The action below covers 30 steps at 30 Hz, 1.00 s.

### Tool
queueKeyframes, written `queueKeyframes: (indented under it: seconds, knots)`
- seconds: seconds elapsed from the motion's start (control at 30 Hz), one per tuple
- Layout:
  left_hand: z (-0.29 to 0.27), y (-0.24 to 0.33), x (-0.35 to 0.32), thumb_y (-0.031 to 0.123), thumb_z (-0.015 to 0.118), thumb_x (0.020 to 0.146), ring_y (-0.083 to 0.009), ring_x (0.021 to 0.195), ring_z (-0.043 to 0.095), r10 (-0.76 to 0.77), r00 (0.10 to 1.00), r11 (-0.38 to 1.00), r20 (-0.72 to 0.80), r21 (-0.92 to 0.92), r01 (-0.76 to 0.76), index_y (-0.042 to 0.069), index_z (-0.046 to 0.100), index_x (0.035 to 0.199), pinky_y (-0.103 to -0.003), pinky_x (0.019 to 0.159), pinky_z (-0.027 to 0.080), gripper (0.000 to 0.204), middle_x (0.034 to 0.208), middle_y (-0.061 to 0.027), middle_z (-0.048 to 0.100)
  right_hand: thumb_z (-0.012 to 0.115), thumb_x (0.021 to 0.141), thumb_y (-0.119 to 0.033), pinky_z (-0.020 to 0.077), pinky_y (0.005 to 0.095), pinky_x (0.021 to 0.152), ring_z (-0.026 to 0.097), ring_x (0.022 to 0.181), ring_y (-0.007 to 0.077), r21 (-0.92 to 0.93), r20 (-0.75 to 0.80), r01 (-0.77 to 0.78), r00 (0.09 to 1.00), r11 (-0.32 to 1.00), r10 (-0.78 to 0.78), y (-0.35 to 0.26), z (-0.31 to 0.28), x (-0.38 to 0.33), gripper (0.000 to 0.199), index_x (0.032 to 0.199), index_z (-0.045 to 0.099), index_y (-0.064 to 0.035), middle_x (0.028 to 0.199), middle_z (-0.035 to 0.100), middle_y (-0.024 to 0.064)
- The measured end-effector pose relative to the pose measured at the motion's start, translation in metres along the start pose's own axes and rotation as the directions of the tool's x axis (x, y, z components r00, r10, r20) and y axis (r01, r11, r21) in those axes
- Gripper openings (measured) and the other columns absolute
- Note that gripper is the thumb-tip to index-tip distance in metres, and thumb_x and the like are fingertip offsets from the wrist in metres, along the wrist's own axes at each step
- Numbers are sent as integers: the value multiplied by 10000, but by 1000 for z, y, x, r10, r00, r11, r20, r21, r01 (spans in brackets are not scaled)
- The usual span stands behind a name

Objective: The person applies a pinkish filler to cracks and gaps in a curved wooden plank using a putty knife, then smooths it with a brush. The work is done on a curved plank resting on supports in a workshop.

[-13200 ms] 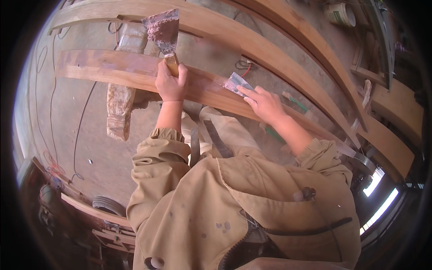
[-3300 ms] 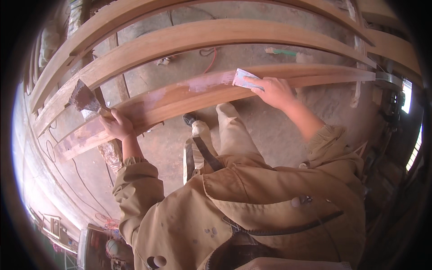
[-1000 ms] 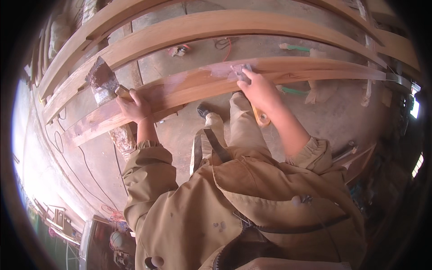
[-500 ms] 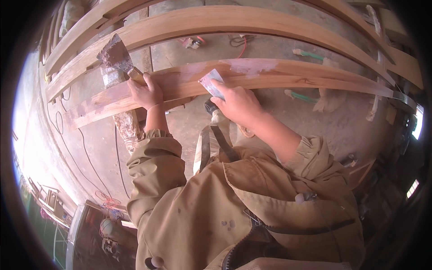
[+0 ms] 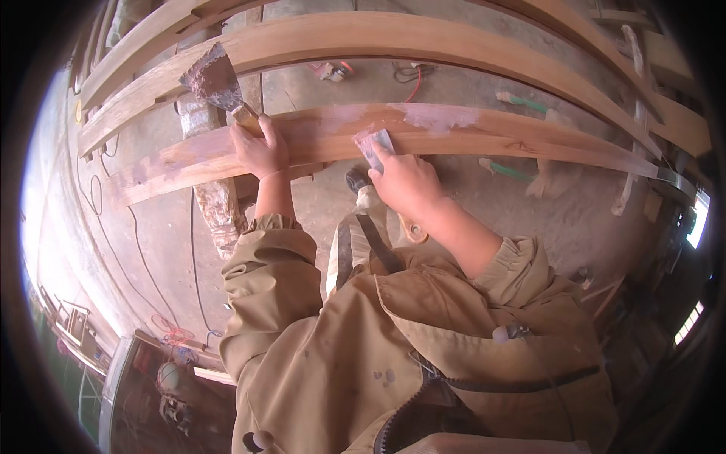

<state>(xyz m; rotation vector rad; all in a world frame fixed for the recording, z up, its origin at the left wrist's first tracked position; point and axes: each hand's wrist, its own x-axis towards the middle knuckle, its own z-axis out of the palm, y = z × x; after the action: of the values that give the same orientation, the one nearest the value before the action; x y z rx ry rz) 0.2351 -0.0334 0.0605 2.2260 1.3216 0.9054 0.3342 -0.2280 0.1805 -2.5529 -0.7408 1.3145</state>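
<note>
My left hand is closed round the wooden handle of a wide putty knife, its blade pointing up and away and smeared with pinkish filler. That hand rests by the near wooden beam, which lies crosswise before me. Pale pink filler coats patches of the beam's upper face, mostly left and centre. My right hand grips a small flat scraper, its edge laid on the beam near the middle. Filler shows on this scraper's blade too. My fingers hide part of both tools.
More curved beams run parallel beyond this one. A crusted support stands under the left end. Green-handled tools lie on the floor at right, cables at left. A small red-and-grey device sits behind the beam.
My right hand and the scraper have shifted slightly right and nearer to me. My left hand with the putty knife has also moved a little right in view.
</note>
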Motion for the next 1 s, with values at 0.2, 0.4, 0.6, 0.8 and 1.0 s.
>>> queueKeyframes:
  seconds: [0.2, 0.4, 0.6, 0.8, 1.0]
  knots:
    - [-4, 3, 1, 341, 540, 831, -403, 793, 565, -88, 994, 996, 57, 4, 88, 13, 527, 959, -450, 702, 444, 353, 862, -199, 585, 581, 832, -249, 480, 473, 773, 613, 828, 400, 97, -21, 60, 998, 993, -59, -10, -9, 8, 456, 1244, 518, -65, 866, 643, 220]
    - [-1, -10, 0, 348, 545, 833, -403, 853, 570, -98, 991, 994, 91, 55, 93, 6, 526, 1042, -451, 733, 451, 400, 930, -207, 590, 587, 817, -259, 499, 454, 730, 625, 819, 386, 58, 96, 177, 979, 983, -182, 13, 7, -7, 434, 1222, 529, -117, 874, 648, 204]
    - [-3, -8, 1, 358, 513, 844, -405, 832, 550, -85, 993, 993, 86, 83, 78, -6, 504, 965, -453, 733, 435, 384, 893, -215, 573, 655, 775, -371, 484, 451, 719, 622, 831, 392, 308, -203, 8, 977, 952, 57, 105, -14, -37, 626, 1324, 431, -169, 869, 637, 239]
    - [-2, -1, 2, 374, 500, 847, -417, 852, 551, -89, 994, 993, 64, 89, 83, -15, 500, 974, -462, 753, 427, 409, 921, -233, 570, 640, 816, -267, 476, 433, 772, 609, 904, 389, 390, -366, -24, 913, 920, 179, 199, -52, -31, 575, 1342, 416, -207, 1013, 630, 217]
    - [-4, 3, 4, 368, 506, 850, -428, 883, 550, -112, 991, 988, 75, 115, 103, -37, 515, 1047, -465, 772, 431, 450, 966, -241, 579, 582, 863, -230, 468, 399, 748, 594, 840, 309, 106, -327, 167, 937, 980, -124, 227, -63, -4, 500, 1336, 436, -303, 976, 623, 142]
